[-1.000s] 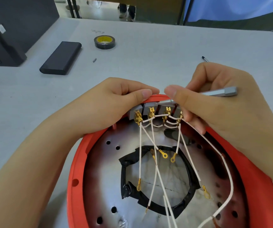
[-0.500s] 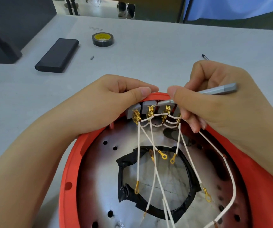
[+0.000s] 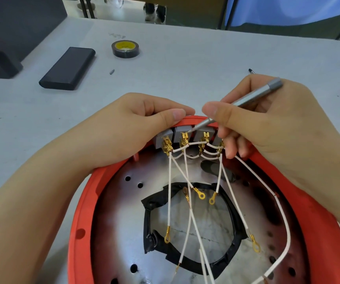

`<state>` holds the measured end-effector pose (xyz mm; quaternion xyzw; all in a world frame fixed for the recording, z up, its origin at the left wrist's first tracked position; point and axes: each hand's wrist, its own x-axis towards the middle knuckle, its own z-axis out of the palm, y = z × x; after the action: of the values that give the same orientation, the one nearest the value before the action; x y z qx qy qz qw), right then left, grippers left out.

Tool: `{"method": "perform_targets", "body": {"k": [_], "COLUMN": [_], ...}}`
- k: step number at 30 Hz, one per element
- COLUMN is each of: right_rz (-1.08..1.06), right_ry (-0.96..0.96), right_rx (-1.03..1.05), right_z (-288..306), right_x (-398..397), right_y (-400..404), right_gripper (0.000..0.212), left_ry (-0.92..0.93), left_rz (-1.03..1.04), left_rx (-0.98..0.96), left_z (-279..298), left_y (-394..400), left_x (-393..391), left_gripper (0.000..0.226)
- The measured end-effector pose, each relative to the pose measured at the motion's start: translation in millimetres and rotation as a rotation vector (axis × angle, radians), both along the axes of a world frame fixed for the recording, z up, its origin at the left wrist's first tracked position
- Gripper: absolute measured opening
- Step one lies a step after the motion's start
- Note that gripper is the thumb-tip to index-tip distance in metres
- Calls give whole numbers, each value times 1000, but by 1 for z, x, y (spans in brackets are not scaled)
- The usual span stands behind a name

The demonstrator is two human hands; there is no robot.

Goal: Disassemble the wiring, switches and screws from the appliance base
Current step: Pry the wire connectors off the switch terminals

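Switches crowd the base rim between left hand and screwdriver.

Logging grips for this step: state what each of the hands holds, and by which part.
Right hand pinches the screwdriver along its lower shaft. Left hand grips the red base at its far rim.

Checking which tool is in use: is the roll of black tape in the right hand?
No, the roll of tape lies on the table; the right hand holds a grey screwdriver.
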<state>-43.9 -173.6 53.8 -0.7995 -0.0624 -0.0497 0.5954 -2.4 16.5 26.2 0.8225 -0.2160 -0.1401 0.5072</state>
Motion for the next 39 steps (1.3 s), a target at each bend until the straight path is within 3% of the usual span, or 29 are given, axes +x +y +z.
{"method": "perform_targets", "body": {"k": [19, 24, 31, 39], "right_rz": [14, 33, 15, 8], "right_ry": [53, 51, 21, -28], "right_rx": [-35, -92, -178, -263], "right_z": [1, 2, 1, -1], "right_x": [8, 11, 24, 30], "right_y": [10, 13, 22, 27], "right_gripper": [34, 30, 27, 27], "left_ry": [31, 45, 0, -17], "left_rz": [-5, -8, -12, -38], "left_rx": [17, -41, -41, -54], "left_z": [2, 1, 1, 2], "left_y": [0, -1, -2, -4], "left_x": [-1, -1, -2, -3], "left_gripper": [27, 39, 24, 28]}}
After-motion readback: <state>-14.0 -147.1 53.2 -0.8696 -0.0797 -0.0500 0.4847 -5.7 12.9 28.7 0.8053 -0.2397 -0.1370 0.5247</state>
